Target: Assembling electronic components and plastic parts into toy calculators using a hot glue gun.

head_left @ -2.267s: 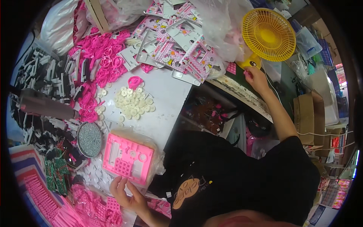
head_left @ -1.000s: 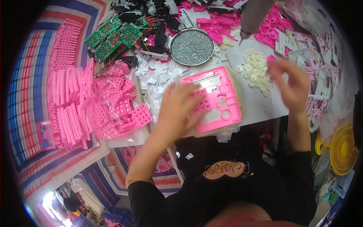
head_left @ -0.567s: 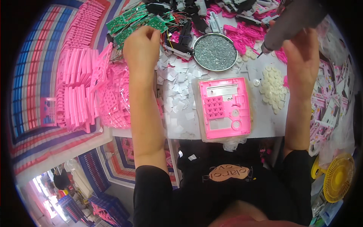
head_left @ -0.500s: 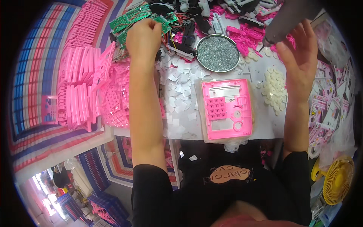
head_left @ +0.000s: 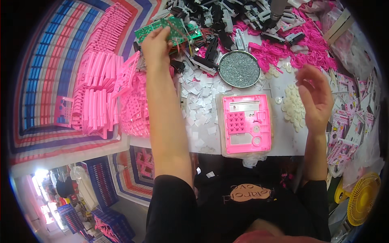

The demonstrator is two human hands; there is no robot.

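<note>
My left hand (head_left: 157, 47) is at the far left of the table, its fingers pinched on a green circuit board (head_left: 176, 29) with thin wires, by a heap of similar boards. On the right, my right hand (head_left: 317, 99) hovers empty, fingers loosely curled and apart, beside a pile of round cream plastic discs (head_left: 294, 108). Between my forearms a pink plastic housing (head_left: 262, 133) lies inside up on a wrapped pad. A pink block of keys (head_left: 236, 122) sits in it. Behind that stands a round dish of small metal screws (head_left: 239, 69).
Pink plastic panels (head_left: 99, 107) are stacked on the left, with bagged pink parts (head_left: 135, 105) alongside. White paper squares (head_left: 198, 99) are scattered mid-table. Black and white parts and pink strips (head_left: 310, 54) heap at the back, under a hanging grey tool (head_left: 278, 9). A yellow fan (head_left: 363, 198) stands lower right.
The grey tool has gone up and away from my right hand, which has lowered toward the discs. My left hand now shows a circuit board in its fingers. The whole view has shifted slightly.
</note>
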